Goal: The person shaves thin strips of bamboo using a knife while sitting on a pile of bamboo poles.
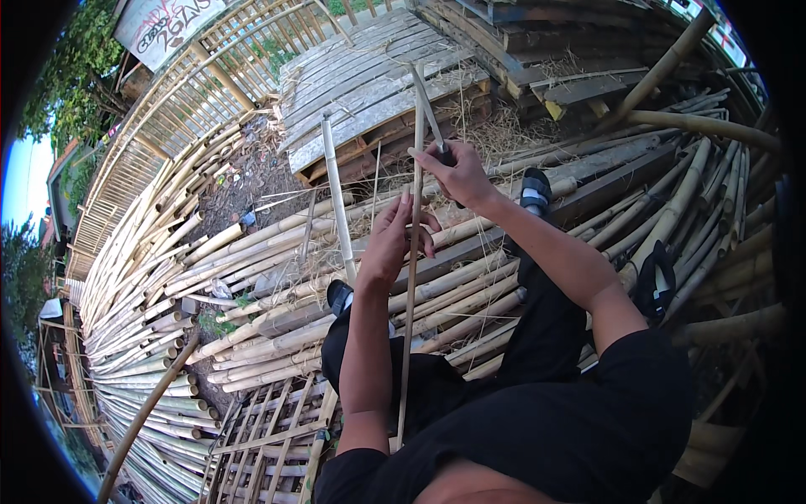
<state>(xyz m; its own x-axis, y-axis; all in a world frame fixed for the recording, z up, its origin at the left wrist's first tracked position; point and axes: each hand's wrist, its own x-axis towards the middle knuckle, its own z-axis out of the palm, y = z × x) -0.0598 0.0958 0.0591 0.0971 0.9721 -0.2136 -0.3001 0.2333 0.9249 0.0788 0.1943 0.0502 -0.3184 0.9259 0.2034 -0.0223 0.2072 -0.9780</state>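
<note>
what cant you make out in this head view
- Head view: much of the dark knife handle, covered by the right hand.
- Head view: part of the left sandal, hidden around the left forearm and trouser leg.
- Head view: the top of the timber stack, cut off by the upper edge.
- Head view: the blue scrap, too small to identify.

Open room lies between the pale pole (338,197) and the long strip (409,311) above the left hand (389,241); the wooden pallet (369,84) obstructs beyond.
</note>
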